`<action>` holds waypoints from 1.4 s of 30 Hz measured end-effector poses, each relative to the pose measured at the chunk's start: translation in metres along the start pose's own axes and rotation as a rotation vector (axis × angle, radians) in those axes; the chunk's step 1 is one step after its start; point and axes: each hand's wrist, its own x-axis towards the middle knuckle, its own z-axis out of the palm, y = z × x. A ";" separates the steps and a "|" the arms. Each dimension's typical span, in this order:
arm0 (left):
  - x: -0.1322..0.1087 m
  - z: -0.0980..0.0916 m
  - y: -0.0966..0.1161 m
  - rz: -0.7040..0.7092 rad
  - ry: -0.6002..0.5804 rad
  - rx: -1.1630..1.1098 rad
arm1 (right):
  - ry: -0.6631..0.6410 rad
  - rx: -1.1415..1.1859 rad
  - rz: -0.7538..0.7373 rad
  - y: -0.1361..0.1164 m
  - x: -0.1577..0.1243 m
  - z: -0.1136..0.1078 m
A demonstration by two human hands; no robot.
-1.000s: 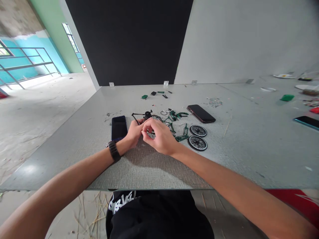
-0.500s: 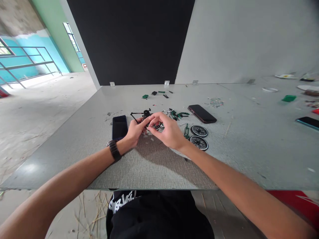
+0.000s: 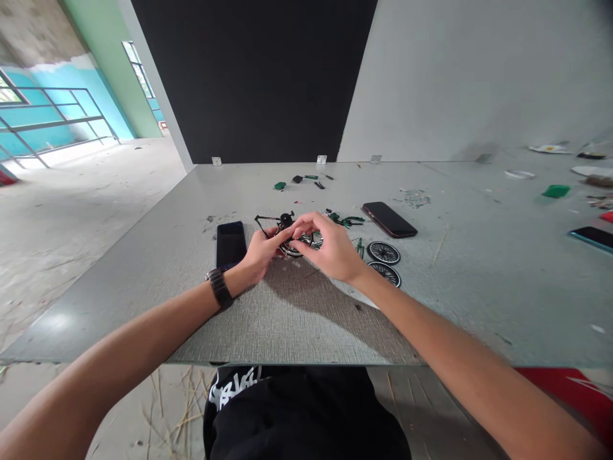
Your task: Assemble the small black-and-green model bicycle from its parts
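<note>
Just above the table, my left hand (image 3: 258, 254) is closed around a black miniature bicycle frame (image 3: 286, 221) with a small chainring. My right hand (image 3: 331, 250) meets it from the right, thumb and forefinger pinched together against the model's lower part. Whatever lies between those fingertips is hidden. A shiny round wheel-like part (image 3: 292, 252) shows under the fingers. Beyond my right hand lie green and black bicycle parts (image 3: 347, 221). Two spoked toy wheels (image 3: 384, 253) lie flat to its right, beside a small green piece (image 3: 360, 246), partly covered by the hand.
One phone (image 3: 230, 244) lies left of my left hand, another phone (image 3: 389, 219) to the right. Small green and black pieces (image 3: 280, 186) are scattered near the black panel (image 3: 258, 83). A green object (image 3: 556, 191) and a third phone (image 3: 594, 239) lie far right.
Both hands and the bicycle frame have shifted slightly right. My right fingers have turned a little, so more of the round part below shows. The second wheel is more covered by my wrist.
</note>
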 end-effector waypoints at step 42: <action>-0.002 0.003 0.003 -0.120 -0.056 -0.154 | -0.025 0.136 0.175 0.012 -0.003 0.007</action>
